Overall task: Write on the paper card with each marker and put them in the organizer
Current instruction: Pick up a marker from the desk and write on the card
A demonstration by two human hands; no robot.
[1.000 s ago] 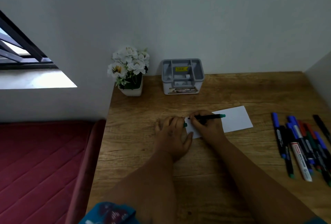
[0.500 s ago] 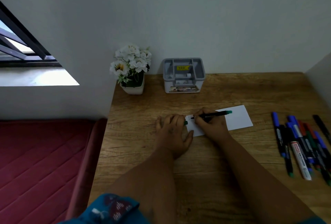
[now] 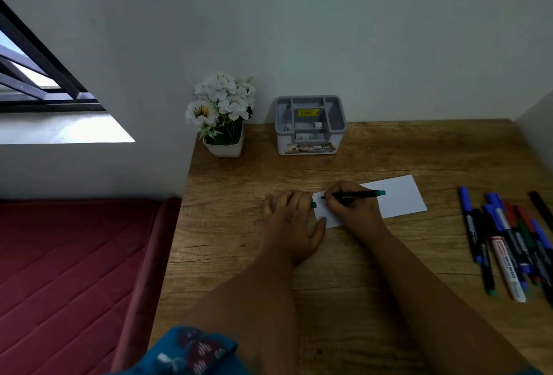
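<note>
A white paper card (image 3: 398, 196) lies on the wooden desk (image 3: 374, 270). My right hand (image 3: 351, 210) grips a black marker with a green end (image 3: 356, 194), its tip on the card's left part. My left hand (image 3: 291, 222) lies on the desk at the card's left edge, thumb on the card, with a small green cap (image 3: 313, 205) at its fingertips. Several markers (image 3: 508, 243) in blue, red, green, black and white lie in a bunch at the right. The grey organizer (image 3: 309, 126) stands at the back against the wall.
A white pot of white flowers (image 3: 223, 114) stands at the desk's back left corner. A red cushioned seat (image 3: 68, 270) is left of the desk. A side wall (image 3: 538, 123) borders the desk on the right.
The marker in my right hand has shifted a little to the right along the card, its tip staying on the paper. My left hand has stayed put.
</note>
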